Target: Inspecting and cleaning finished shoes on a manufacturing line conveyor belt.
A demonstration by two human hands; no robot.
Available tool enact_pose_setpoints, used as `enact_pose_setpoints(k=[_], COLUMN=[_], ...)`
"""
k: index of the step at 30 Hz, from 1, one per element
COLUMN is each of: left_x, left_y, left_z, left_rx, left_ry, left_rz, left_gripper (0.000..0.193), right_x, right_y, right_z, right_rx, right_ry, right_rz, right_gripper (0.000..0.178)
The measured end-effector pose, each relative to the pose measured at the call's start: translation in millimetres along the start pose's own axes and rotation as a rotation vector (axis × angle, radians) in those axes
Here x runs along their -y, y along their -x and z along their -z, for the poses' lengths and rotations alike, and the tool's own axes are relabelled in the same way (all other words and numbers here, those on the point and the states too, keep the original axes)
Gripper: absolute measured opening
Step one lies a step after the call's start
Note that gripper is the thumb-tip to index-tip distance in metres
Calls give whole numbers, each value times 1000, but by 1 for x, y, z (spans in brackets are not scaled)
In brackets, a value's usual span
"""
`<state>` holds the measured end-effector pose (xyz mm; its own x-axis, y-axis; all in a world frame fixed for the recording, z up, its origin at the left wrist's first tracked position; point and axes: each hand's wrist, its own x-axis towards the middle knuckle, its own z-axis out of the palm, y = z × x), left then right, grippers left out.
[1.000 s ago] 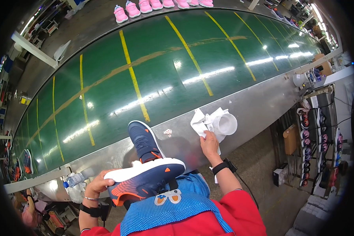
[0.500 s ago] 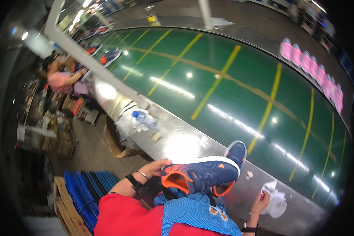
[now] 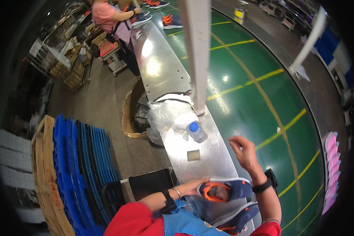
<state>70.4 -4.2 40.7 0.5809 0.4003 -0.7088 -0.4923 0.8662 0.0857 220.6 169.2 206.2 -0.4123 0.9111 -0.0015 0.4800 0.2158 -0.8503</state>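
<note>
A navy sneaker [image 3: 238, 188] with an orange lining and white sole lies at the bench's near end. Its heel is in the grip of my left hand [image 3: 196, 186]. Closer to me is a second navy sneaker [image 3: 244, 216], partly cut off by my apron and right forearm. My right hand [image 3: 246, 152] is raised above the edge between bench and green belt, its fingers bent and apart, with nothing visible in them. Beyond the sneakers, a small beige block [image 3: 193, 155] and a clear bottle with a blue cap [image 3: 196, 131] rest on the metal bench [image 3: 220, 157].
A pale post [image 3: 200, 59] rises between bench and green belt [image 3: 240, 94]. Clear plastic sheeting [image 3: 161, 118] drapes over the bench beside a cardboard box [image 3: 128, 118]. Blue pallets [image 3: 72, 169] stand at left. A co-worker [image 3: 112, 19] handles sneakers farther up; pink bottles [image 3: 331, 169] line the right.
The view has swung left. My right hand has left the white tissue-like material and risen to the belt's edge. My left hand still holds the sneaker, now with its opening facing upward.
</note>
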Motion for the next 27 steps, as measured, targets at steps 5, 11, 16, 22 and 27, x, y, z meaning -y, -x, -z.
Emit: enact_pose_setpoints(k=[5,11,16,22,27], left_x=[-36,-165,-228,-228,-230], left_y=[27,73,40,35,46], left_z=[-1,27,29,35,30], left_rx=[-211,-920,-1004,-942,-841], left_ry=[-1543,-1240,-1511,-1280,-1057], left_rz=[-350,-1344,-1473,-1392,-1318], left_gripper=[28,8,13,5,7], right_x=[-9,-35,-54,-63,-54], right_y=[-121,-139,-123,-106,-89], right_z=[-76,-118,-110,-89,-77], right_rx=[229,278,291,243,218], right_ry=[-60,-81,-180,-202,-249], right_rz=[116,-32,-109,-183,-110], right_gripper=[15,16,16,15,15])
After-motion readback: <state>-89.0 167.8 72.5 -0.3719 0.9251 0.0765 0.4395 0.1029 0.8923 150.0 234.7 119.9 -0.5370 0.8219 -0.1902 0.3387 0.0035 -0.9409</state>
